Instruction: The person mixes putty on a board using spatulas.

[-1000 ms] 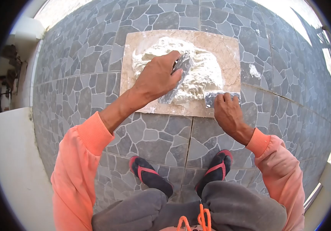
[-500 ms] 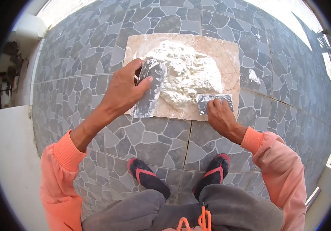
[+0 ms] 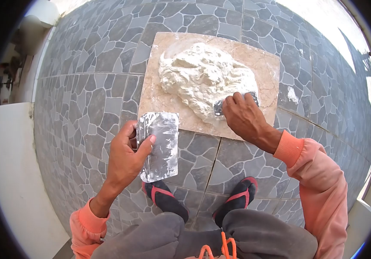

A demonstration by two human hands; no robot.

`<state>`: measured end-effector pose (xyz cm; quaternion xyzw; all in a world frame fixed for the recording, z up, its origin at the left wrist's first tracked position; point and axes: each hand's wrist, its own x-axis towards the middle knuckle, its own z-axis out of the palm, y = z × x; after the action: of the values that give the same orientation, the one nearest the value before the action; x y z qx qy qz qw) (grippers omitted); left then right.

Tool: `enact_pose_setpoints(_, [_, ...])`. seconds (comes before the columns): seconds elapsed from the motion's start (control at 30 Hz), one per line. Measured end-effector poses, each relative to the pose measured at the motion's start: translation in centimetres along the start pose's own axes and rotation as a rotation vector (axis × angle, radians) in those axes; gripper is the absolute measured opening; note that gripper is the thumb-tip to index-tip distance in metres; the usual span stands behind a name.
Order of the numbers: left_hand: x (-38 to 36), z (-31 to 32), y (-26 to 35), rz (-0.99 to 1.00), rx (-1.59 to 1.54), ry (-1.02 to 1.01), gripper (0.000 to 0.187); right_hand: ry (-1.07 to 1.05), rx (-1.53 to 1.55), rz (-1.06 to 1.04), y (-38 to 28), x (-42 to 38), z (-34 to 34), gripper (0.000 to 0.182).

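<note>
A mound of wet white plaster-like paste (image 3: 198, 71) covers much of a beige marbled tile (image 3: 265, 71) lying on the floor. My left hand (image 3: 127, 153) grips a wide grey scraper plate (image 3: 161, 149), its flat face smeared with white, held off the tile's near left corner. My right hand (image 3: 246, 116) is closed on a smaller dark scraper (image 3: 218, 108), pressed at the near right edge of the paste. The fingers hide much of this smaller scraper.
Grey stone-patterned floor tiles (image 3: 95, 99) surround the board. A white splash (image 3: 292, 95) marks the floor at its right. My feet in red-strapped flip-flops (image 3: 239, 198) stand close in front. A low white wall (image 3: 19, 172) runs along the left.
My left hand has drawn the wide scraper away from the paste, down toward me. My right hand has moved the small scraper slightly up into the paste's edge. The view has shifted a little.
</note>
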<state>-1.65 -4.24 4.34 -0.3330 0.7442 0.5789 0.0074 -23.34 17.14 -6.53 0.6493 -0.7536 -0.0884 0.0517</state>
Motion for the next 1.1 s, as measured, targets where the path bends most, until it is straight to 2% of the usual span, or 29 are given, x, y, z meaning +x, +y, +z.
enact_pose_setpoints(0.07, [-0.5,0.3,-0.9,-0.010,-0.091,0.023,0.023,0.099,-0.065,0.048,0.7,0.5,-0.3,0.012])
enact_pose_setpoints(0.2, [-0.6,0.9,-1.6,-0.031,-0.167,0.022,0.023,-0.215,-0.094,-0.169,1.3,-0.7,2.0,0.011])
enact_pose_setpoints(0.33, [-0.6,1.7,-2.2,-0.038,-0.220,0.022,0.023,-0.151,-0.102,-0.144,4.5,1.6,-3.0,0.012])
enact_pose_setpoints(0.43, [-0.2,1.8,-2.5,-0.033,-0.256,0.038,0.023,-0.275,-0.173,-0.134,6.1,2.3,-5.1,0.016])
enact_pose_setpoints(0.53, [0.1,1.8,-2.8,-0.045,-0.275,0.064,0.023,-0.136,-0.124,-0.092,4.6,0.2,-4.7,0.025])
enact_pose_setpoints(0.57, [0.1,1.9,-2.9,-0.052,-0.272,0.072,0.023,-0.161,-0.116,-0.083,3.5,-0.8,-4.3,0.035])
enact_pose_setpoints(0.77, [-0.2,2.4,-4.0,-0.025,-0.276,0.095,0.020,-0.171,-0.045,-0.044,-0.4,-4.3,2.0,0.025])
enact_pose_setpoints(0.83, [-0.5,2.2,-4.3,-0.059,-0.277,0.102,0.019,-0.176,0.024,-0.004,0.0,-3.4,0.0,0.020])
enact_pose_setpoints(0.93, [-0.5,2.8,-4.8,-0.066,-0.285,0.100,0.019,-0.064,-0.013,0.004,-0.1,-3.2,-1.0,0.015])
enact_pose_setpoints(1.03, [-0.7,3.2,-4.7,-0.055,-0.291,0.090,0.019,-0.232,-0.034,-0.053,-1.2,-4.5,1.2,0.017])
enact_pose_setpoints(1.1, [-0.7,3.3,-4.5,-0.050,-0.288,0.088,0.019,-0.164,-0.004,-0.027,-1.0,-4.6,0.8,0.028])
